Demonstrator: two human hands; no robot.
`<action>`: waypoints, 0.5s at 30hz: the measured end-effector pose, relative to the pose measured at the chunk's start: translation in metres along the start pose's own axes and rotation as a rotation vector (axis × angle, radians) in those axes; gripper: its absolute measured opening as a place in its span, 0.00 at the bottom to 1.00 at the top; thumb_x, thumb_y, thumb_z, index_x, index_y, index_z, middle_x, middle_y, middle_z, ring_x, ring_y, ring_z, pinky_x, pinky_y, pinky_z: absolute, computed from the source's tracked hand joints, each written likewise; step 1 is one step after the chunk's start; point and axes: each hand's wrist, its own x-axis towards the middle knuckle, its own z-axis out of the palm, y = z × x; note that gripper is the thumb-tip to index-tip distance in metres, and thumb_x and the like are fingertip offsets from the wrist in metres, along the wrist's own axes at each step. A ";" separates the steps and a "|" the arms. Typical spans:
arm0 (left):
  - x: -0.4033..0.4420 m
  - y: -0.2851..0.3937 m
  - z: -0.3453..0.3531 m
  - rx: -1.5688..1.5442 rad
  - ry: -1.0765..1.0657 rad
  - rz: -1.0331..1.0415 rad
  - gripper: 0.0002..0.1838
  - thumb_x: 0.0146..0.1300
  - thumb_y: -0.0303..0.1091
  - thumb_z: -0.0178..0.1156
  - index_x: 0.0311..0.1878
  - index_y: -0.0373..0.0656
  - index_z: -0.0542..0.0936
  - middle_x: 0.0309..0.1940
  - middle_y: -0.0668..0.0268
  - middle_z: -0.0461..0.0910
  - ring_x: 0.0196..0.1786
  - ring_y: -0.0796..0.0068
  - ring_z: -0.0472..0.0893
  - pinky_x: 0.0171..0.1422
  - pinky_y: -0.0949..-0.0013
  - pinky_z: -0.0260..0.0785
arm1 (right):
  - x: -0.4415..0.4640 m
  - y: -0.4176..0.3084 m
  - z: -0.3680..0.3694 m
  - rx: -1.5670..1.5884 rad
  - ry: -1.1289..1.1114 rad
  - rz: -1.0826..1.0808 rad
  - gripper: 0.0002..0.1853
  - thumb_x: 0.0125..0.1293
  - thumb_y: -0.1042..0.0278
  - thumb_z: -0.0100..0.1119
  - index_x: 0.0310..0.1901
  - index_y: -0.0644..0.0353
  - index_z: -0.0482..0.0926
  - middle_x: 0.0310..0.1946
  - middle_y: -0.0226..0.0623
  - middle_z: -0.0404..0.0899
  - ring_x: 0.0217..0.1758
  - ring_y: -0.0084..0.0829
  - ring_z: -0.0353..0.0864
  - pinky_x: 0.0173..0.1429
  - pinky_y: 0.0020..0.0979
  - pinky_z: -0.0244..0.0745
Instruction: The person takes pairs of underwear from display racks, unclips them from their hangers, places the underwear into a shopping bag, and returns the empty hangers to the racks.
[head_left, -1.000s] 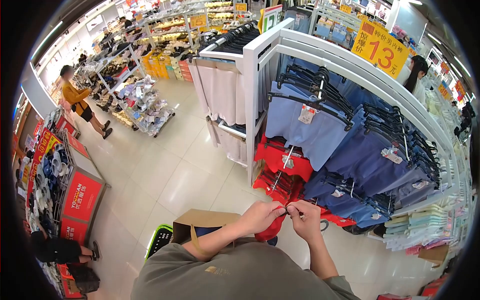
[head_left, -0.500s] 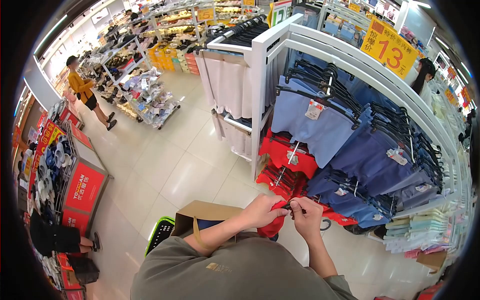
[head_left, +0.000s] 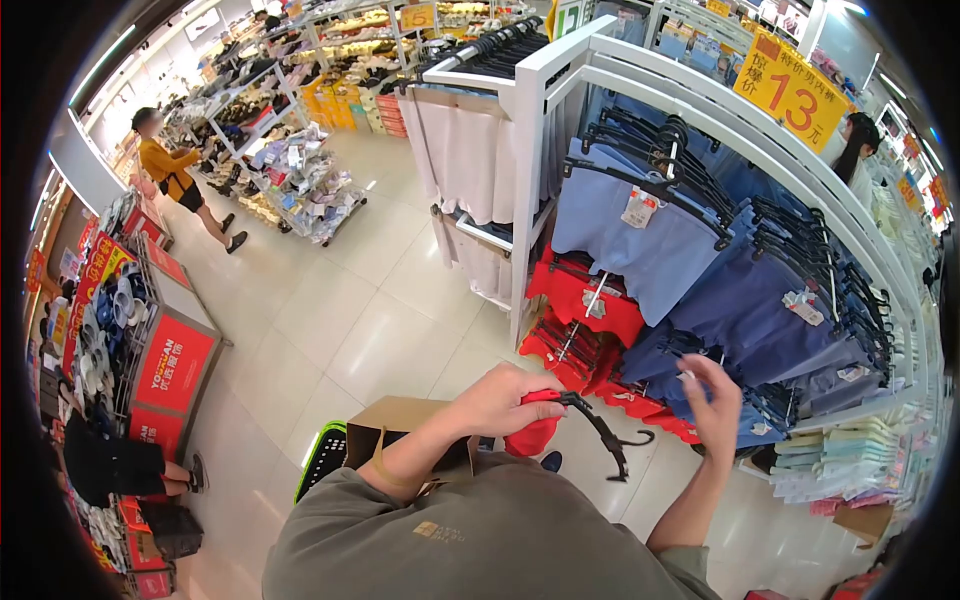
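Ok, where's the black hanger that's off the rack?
In the head view, the black hanger juts from the left hand beside the red garment, on the side toward the right hand.

Seen from the wearer's chest, open tiled floor [head_left: 370, 335] lies toward 11 o'clock, beyond the brown paper bag [head_left: 402, 414]. The green-rimmed basket [head_left: 322, 465] blocks low passage at 10 o'clock. The black hanger [head_left: 604, 436] juts from the left hand [head_left: 505, 400] between 1 and 2 o'clock, with open air between it and the right hand [head_left: 713, 405]. From 12 to 2 o'clock, the white garment rack [head_left: 523, 210] and its hanging blue garments [head_left: 640, 225] bar forward reach beyond the hands.
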 end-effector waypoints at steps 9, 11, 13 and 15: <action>-0.001 -0.010 -0.012 -0.453 0.097 -0.228 0.09 0.74 0.29 0.60 0.52 0.36 0.81 0.31 0.68 0.84 0.31 0.84 0.82 0.36 0.77 0.74 | 0.005 0.056 0.105 0.711 -1.067 -0.027 0.32 0.62 0.72 0.72 0.68 0.62 0.71 0.59 0.37 0.78 0.67 0.32 0.74 0.73 0.37 0.65; -0.003 -0.009 -0.014 -0.550 0.110 -0.253 0.09 0.74 0.28 0.60 0.52 0.35 0.81 0.31 0.68 0.83 0.32 0.83 0.82 0.37 0.77 0.75 | 0.006 0.024 0.108 0.730 -0.943 0.131 0.33 0.60 0.68 0.74 0.67 0.62 0.72 0.58 0.36 0.77 0.66 0.32 0.73 0.72 0.38 0.64; -0.003 -0.008 -0.014 -0.600 0.113 -0.254 0.09 0.75 0.28 0.60 0.52 0.34 0.81 0.31 0.68 0.83 0.32 0.83 0.82 0.37 0.76 0.75 | 0.010 -0.004 0.116 0.747 -0.813 0.224 0.35 0.59 0.66 0.76 0.66 0.60 0.72 0.58 0.35 0.77 0.66 0.30 0.72 0.71 0.36 0.65; -0.002 -0.006 -0.013 -0.607 0.114 -0.231 0.09 0.75 0.29 0.59 0.52 0.34 0.81 0.30 0.68 0.83 0.32 0.82 0.82 0.38 0.76 0.76 | 0.009 -0.006 0.137 0.776 -0.751 0.229 0.35 0.59 0.64 0.77 0.65 0.61 0.72 0.54 0.33 0.77 0.58 0.28 0.74 0.64 0.34 0.69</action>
